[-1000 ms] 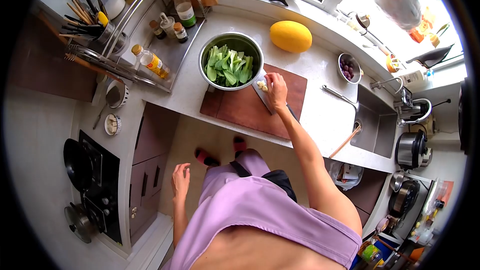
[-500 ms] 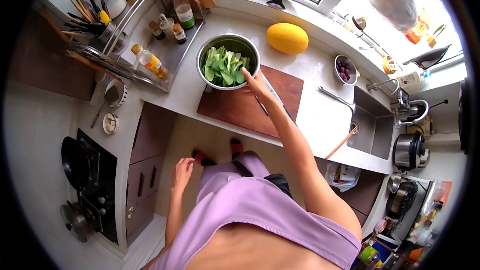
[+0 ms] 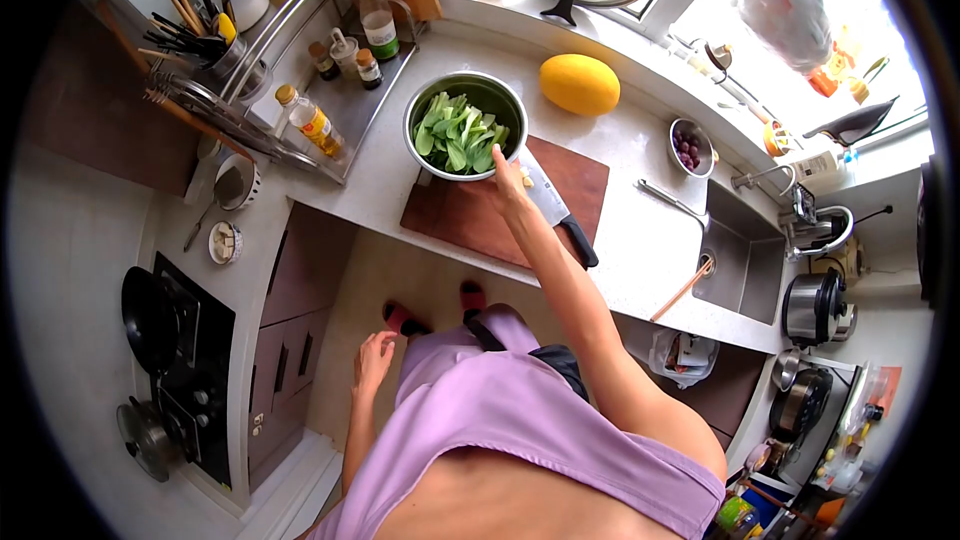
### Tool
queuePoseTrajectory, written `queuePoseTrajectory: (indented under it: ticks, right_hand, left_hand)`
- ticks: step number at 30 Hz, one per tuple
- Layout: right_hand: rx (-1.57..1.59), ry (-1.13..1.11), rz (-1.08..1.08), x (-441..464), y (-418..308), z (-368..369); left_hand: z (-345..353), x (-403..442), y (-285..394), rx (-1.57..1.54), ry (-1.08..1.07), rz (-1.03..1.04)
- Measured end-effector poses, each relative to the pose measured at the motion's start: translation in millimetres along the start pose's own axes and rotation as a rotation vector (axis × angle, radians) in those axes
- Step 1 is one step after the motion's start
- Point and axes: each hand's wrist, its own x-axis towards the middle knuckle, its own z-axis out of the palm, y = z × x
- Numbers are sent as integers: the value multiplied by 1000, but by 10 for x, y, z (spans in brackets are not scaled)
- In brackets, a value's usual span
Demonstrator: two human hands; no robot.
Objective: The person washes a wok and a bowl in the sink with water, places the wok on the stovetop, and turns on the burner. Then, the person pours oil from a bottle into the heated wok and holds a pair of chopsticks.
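Note:
A metal bowl (image 3: 412,140) of chopped leafy greens (image 3: 460,133) stands at the back left of a brown cutting board (image 3: 470,223). My right hand (image 3: 508,183) grips its near right rim, thumb over the edge; the other fingers are partly hidden. Beside that hand a cleaver (image 3: 548,198) lies on the board, its black handle pointing towards me. Small pale pieces (image 3: 527,178) show by the blade. My left hand (image 3: 374,360) hangs low at my side, away from the counter, fingers loosely bent and apart, holding nothing.
A yellow melon (image 3: 580,85) lies behind the board. To the right are a bowl of dark red fruit (image 3: 690,147), a peeler-like tool (image 3: 672,202), the sink (image 3: 745,265) and chopsticks (image 3: 683,290). Bottles (image 3: 312,123) fill the left rack; a stove (image 3: 200,410) is far left.
My right hand has shifted slightly down and left at the bowl's rim, and its forearm has swung left, uncovering the cleaver. The bowl stays in place; the view has shifted a little.

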Motion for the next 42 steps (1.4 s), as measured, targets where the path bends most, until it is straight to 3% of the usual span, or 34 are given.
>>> queuePoseTrajectory:
  ticks: [3,4,5,7,9,13,14,16,19,31,42]
  right_hand:
    - [-379,77,116,-189,-90,-224]
    - [-366,71,123,-689,-227,-164]
    - [-395,-142,329,-890,-333,-395]
    - [-466,-457,504,-1468,-502,-746]
    - [-469,-538,607,-2045,-600,-1265]
    - [-130,29,872,-3114,-13,-2916]
    - [-47,85,874,-3377,373,-3392]
    - [-112,389,768,-3845,1147,-3428]
    - [-188,504,782,-3988,1808,-3168]
    - [-82,711,449,-4682,2594,-2468]
    - [111,812,558,-5354,3348,-2410]
  left_hand:
    - [137,-197,-320,-189,31,-82]
    - [192,-343,-445,-193,79,-150]
    - [278,-530,-595,-198,126,-218]
    - [706,-986,-1155,-193,119,-447]
    - [1495,-1554,-2016,-263,89,-453]
    - [1529,-2037,-1752,-363,-21,-911]
    - [1497,-2057,-1706,-396,-16,-963]
    - [1410,-2017,-1656,-449,6,-1020]
    - [1219,-1826,-1752,-506,64,-1015]
    - [-439,-166,-2623,-437,38,-641]
    - [-560,97,-2489,-395,3,-618]
